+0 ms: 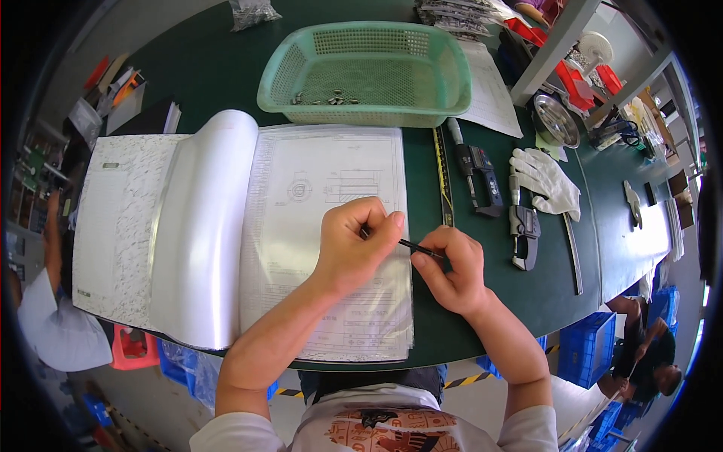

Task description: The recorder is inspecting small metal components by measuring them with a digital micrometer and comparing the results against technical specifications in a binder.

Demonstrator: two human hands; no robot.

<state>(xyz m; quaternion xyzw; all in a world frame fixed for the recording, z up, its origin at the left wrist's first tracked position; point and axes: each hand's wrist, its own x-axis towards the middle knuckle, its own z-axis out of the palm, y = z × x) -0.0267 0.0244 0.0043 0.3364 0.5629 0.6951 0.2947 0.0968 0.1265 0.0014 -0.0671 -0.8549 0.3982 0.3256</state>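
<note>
A thin black rod, like a pen or pin gauge (pixel 410 245), spans the gap between my two hands. My left hand (pixel 355 239) is closed around one end, above the open binder's right page. Thumb and finger of my right hand (pixel 454 270) pinch the other end, just past the page's edge. Whatever else the left fist may hold is hidden. Below them lies the binder (pixel 331 294), its sleeved page (pixel 354 162) showing a technical drawing. A curled stack of plastic sleeves (pixel 207 226) rises along its middle.
A green basket (pixel 365 117) holding several small metal parts stands beyond the binder. Right of my hands lie two digital micrometers (pixel 482 181), a white glove (pixel 546 181), a steel ruler (pixel 573 256) and a black-yellow scale (pixel 443 177). A metal bowl (pixel 555 120) sits farther right.
</note>
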